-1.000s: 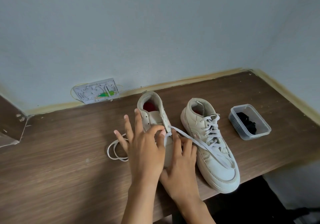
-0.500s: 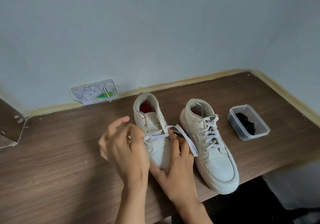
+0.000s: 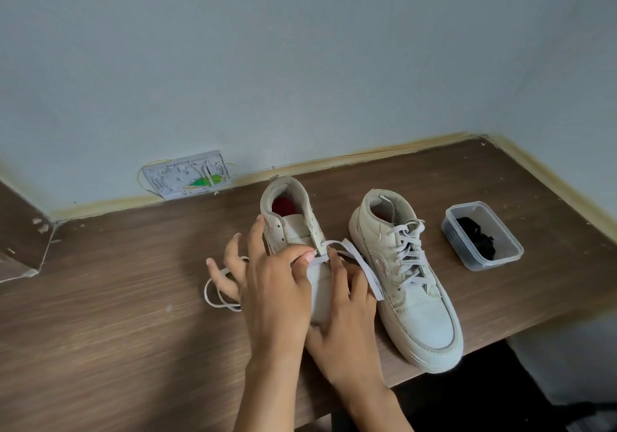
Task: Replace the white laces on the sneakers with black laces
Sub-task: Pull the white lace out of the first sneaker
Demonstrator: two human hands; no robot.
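From the head camera, the left hand point(image 3: 267, 284) lies over the left sneaker point(image 3: 293, 231), thumb and forefinger pinching the white lace point(image 3: 354, 261) where it crosses the tongue, the other fingers spread loose. The right hand point(image 3: 347, 311) steadies the shoe's front, fingers laid along the upper; whether it also nips the lace is hard to tell. One lace end trails toward the right sneaker point(image 3: 410, 284), which is fully laced, and a slack loop lies on the desk point(image 3: 100, 315) at the left. The flat lace looks light, limp and apt to snag at an eyelet, so it is best taken close to the hole and drawn straight. The shoe seems stiff enough to brace against. Black laces point(image 3: 477, 238) wait in a clear tub point(image 3: 500, 261).
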